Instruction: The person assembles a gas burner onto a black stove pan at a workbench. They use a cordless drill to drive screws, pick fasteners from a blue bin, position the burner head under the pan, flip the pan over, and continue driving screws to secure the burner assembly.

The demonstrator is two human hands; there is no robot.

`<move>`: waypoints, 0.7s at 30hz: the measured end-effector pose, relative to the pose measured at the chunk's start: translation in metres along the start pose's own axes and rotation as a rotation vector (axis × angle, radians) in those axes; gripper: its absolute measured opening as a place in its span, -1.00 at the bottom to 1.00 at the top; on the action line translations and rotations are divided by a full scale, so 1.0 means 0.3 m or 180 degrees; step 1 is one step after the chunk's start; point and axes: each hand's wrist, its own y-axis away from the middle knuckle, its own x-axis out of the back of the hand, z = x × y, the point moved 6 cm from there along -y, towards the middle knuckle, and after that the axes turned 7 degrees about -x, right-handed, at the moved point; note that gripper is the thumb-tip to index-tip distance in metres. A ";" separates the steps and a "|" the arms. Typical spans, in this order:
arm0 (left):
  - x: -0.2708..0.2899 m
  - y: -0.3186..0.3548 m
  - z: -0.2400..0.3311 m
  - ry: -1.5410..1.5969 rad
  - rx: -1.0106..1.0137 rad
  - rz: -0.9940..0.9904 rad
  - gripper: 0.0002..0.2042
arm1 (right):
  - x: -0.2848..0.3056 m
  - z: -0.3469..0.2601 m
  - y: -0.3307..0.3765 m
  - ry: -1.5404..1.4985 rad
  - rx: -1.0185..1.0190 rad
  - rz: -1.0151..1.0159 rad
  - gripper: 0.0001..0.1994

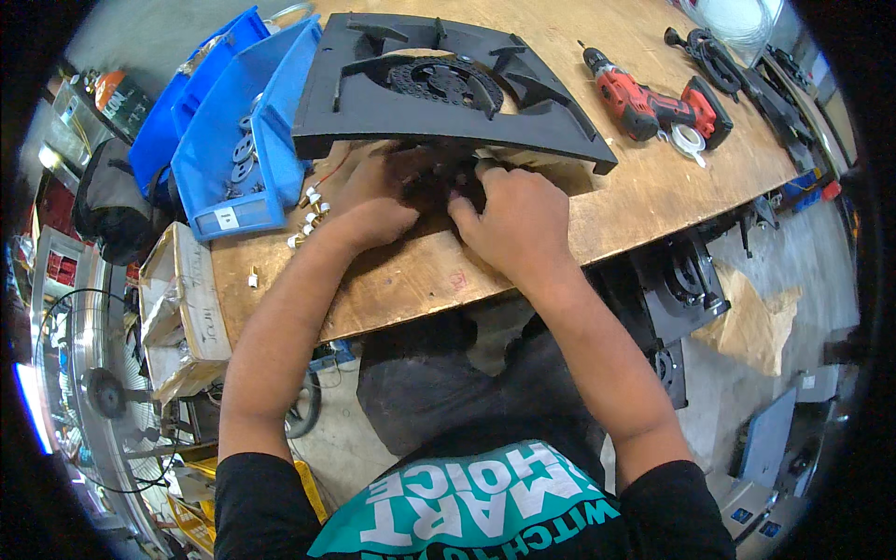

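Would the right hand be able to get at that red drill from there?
Probably yes. The red drill lies uncovered on the table, though the right hand would likely have to leave the black stove top's near edge and pass its right corner.

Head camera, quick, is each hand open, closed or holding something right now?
Left hand: fingertips hidden in shadow near the black gas stove; grip can't be told.
Right hand: partly curled, fingertips in shadow; whether it holds anything can't be told.
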 end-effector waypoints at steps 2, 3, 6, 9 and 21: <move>0.005 0.009 0.000 -0.0354 0.0145 -0.0139 -0.55 | -0.002 -0.014 -0.002 -0.0025 0.0239 0.0109 -0.72; 0.005 0.004 0.005 -0.0410 0.0088 -0.0187 -0.53 | -0.008 -0.016 -0.006 0.0017 0.0291 0.0101 -0.72; -0.001 -0.010 0.010 -0.0524 -0.0055 -0.0246 -0.50 | -0.043 -0.007 -0.019 0.0079 0.0129 -0.0235 -0.71; -0.004 -0.011 0.006 -0.0368 -0.0110 -0.0105 -0.54 | -0.044 -0.006 -0.021 0.0095 0.0063 -0.0292 -0.71; -0.001 -0.011 0.035 -0.0133 -0.0308 -0.0066 -0.61 | -0.040 -0.008 -0.021 0.0082 0.0130 -0.0243 -0.71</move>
